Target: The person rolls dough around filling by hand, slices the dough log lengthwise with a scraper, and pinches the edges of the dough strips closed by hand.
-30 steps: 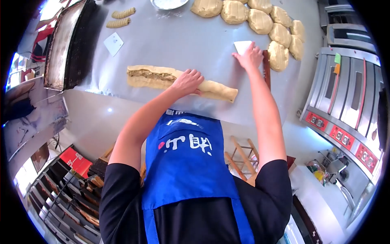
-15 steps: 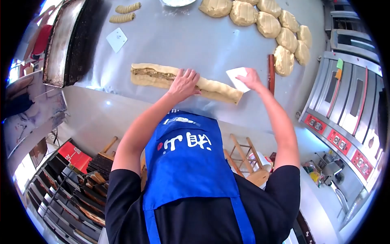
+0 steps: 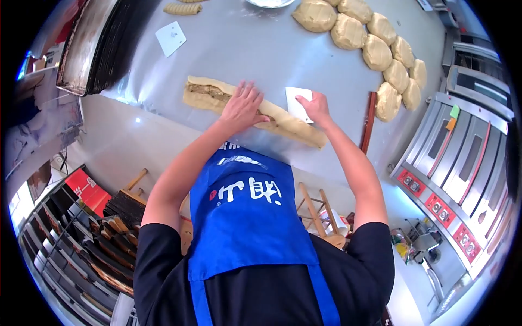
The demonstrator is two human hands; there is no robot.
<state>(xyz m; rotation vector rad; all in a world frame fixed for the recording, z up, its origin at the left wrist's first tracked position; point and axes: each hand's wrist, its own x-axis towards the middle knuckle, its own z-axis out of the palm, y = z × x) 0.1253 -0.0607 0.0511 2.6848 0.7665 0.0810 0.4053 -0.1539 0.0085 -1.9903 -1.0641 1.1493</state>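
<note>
A long roll of pale dough with a strip of brown filling showing along its left part lies near the table's front edge. My left hand rests across its middle, fingers stretched out over the dough, thumb on the near side. A white dough scraper is pinched in my right hand, tilted at the far side of the roll's right part. The scraper's lower edge is close to the dough; whether it touches is unclear.
Several dough lumps lie at the back right, beside a reddish-brown stick. Another white scraper, a ridged dough piece and a bowl sit farther back. Dark trays stand left; ovens right.
My right hand has brought the scraper leftward from the roll's right end to behind its right part. My left hand's fingers have straightened over the dough. The whole view has shifted slightly.
</note>
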